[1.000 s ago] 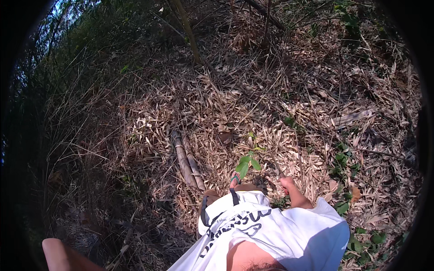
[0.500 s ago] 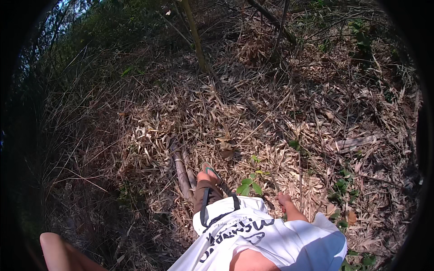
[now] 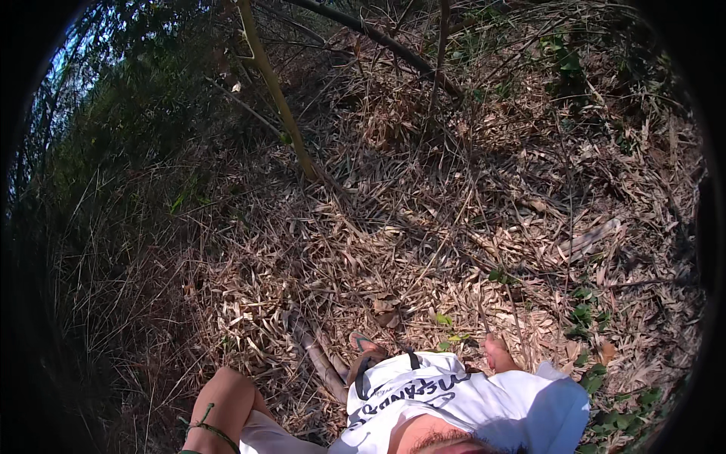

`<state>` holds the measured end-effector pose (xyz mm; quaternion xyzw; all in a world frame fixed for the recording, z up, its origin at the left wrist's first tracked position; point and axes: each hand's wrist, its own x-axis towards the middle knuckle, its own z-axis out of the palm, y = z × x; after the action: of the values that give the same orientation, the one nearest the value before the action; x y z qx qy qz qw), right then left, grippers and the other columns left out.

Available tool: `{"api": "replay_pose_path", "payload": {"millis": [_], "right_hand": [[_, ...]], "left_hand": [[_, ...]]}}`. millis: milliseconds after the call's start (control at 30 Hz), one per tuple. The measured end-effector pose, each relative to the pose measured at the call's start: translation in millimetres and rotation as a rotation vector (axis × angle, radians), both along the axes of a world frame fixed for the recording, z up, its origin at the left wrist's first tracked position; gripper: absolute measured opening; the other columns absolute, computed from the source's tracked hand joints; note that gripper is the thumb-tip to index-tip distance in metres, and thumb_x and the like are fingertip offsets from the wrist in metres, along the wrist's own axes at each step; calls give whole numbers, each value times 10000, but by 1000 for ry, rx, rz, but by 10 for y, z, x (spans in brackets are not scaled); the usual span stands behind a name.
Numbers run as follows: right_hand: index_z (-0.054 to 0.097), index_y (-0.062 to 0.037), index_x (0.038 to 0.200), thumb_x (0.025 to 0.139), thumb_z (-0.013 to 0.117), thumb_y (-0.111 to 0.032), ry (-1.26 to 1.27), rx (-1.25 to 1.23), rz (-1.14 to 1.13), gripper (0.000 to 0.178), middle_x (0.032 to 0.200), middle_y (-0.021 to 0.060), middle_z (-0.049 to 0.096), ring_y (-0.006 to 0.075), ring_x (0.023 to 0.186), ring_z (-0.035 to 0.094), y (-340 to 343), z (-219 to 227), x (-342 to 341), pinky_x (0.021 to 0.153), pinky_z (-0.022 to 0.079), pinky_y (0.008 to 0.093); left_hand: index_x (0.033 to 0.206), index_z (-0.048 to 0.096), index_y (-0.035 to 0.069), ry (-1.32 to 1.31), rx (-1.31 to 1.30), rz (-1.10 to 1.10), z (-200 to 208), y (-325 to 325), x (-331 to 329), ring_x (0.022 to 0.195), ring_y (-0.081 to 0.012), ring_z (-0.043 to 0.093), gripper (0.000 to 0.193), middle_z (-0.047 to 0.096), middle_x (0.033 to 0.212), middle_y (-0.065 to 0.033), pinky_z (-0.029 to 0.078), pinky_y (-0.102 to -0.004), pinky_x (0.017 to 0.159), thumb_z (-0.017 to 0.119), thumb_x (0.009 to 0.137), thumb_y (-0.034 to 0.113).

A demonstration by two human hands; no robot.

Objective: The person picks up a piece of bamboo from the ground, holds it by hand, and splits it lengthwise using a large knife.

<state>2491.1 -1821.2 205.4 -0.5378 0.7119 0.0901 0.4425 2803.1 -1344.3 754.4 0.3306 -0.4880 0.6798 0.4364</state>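
My right hand (image 3: 499, 354) hangs low beside my white shirt (image 3: 484, 401), over the dry leaf litter. Its fingers look curled in; whether anything lies in them is hidden. Thin dry stems rise from the litter close by. My left arm (image 3: 227, 397) is bent at the elbow at the lower left, with a green cord bracelet (image 3: 214, 430) round the wrist. The left hand itself is out of the picture below. Dark straps (image 3: 361, 378) hang at the shirt's hem, and one foot in a sandal (image 3: 363, 342) shows beyond it.
Brown bamboo-like poles (image 3: 316, 352) lie on the litter left of my foot. A slim trunk (image 3: 280, 98) leans at the far left, and a dark branch (image 3: 378, 38) slants across the back. Green leafy plants (image 3: 628, 416) grow at the right; dense brush fills the left.
The view has tilted up and shifted left, so the ground sits lower in it. My left arm has come further in, showing the bracelet. My right hand sits lower, nearer the shirt.
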Motion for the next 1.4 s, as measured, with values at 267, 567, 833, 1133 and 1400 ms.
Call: {"api": "replay_pose_path", "payload": {"millis": [267,567,833,1133,1400], "right_hand": [[706,-88,781,952,445,-460,47,22,107,486,499,35,454,160,365,402,246,508,687,353,324,343],[558,-80,663,922,466,-468,162,-444,636,476,489,48,436,210,399,419,-23,-383,-298,368,319,404],[659,-37,830,833,639,-368,481,128,416,331,700,114,620,203,689,603,-907,-131,1095,655,486,356],[676,-66,858,842,609,-250,-198,-338,603,197,719,118,661,253,571,608,-2753,-637,3412,553,487,387],[583,-191,1160,926,438,-338,171,-169,1226,312,934,110,703,222,825,689,-3507,-949,4440,678,540,374]], "left_hand": [[1163,562,12,1462,967,-71,-1979,-845,1370,1034,-335,595,406,597,1116,-211,477,-391,905,647,878,289],[1249,545,88,1868,1972,117,-4517,-730,1019,995,-414,623,635,651,1015,-275,500,-486,867,546,849,581],[1205,600,52,2195,1599,303,-5125,-798,717,1009,-325,652,550,673,1078,-195,511,-388,863,629,863,481],[1251,572,18,2609,1202,30,-5279,-2014,1492,1045,-230,642,511,653,1165,-154,495,-328,901,614,901,388],[1138,625,20,2675,210,373,-4949,-2231,410,954,-187,646,357,687,1030,-125,490,-305,859,621,915,298]]}}
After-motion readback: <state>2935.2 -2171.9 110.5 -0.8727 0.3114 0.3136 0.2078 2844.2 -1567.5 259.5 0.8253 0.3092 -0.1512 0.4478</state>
